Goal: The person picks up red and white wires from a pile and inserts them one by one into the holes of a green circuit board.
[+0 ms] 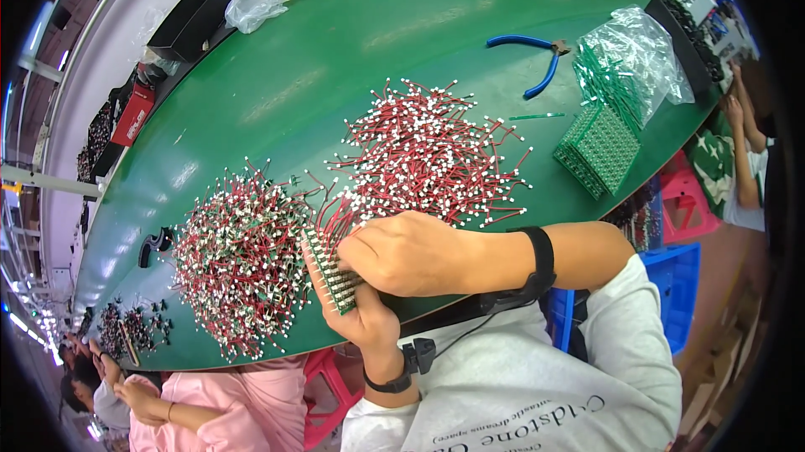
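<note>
My left hand (371, 324) grips a narrow green circuit board strip (342, 294) set with rows of small white connectors. Its thumb and fingers lie along the strip's long edges. Over the strip bends my right hand (409, 252), fingers curled and pressed together at its face; what they pinch is hidden. Red wires fan out beside the strip's upper end. Just beyond my hands spreads a heap of red wires with white plugs (419, 146). Left of the strip lies another heap of red and black wired connectors (239, 263).
Blue-handled cutters (547, 75) lie at the far right, near a stack of green circuit boards (599, 150) and a clear plastic bag (641, 62). A black bin (191, 20) stands far left. A co-worker in pink (226, 406) sits at my left. A blue crate (671, 293) stands at my right.
</note>
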`<action>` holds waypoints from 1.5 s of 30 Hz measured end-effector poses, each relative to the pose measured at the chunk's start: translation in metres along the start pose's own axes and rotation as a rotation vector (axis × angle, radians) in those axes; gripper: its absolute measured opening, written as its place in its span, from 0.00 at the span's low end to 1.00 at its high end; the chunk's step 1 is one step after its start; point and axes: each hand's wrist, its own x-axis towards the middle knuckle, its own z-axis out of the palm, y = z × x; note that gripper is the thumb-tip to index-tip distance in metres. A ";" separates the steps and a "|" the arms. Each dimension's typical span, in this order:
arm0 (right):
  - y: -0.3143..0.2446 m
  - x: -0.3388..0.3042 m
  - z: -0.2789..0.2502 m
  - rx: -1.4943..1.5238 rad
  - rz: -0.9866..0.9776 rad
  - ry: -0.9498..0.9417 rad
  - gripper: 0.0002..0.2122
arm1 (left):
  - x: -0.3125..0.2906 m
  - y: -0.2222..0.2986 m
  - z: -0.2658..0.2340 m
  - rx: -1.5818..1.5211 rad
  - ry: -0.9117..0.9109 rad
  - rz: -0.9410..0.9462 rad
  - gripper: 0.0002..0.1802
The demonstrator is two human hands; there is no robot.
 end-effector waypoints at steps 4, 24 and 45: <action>0.004 -0.001 0.005 0.061 0.030 0.019 0.06 | -0.002 0.002 0.001 0.085 0.008 -0.037 0.39; 0.020 0.008 0.009 0.632 0.198 0.169 0.06 | 0.016 -0.005 -0.016 -0.285 0.246 -0.147 0.26; 0.021 0.003 0.011 0.462 0.045 0.026 0.07 | 0.022 0.003 -0.018 -0.334 0.271 -0.122 0.27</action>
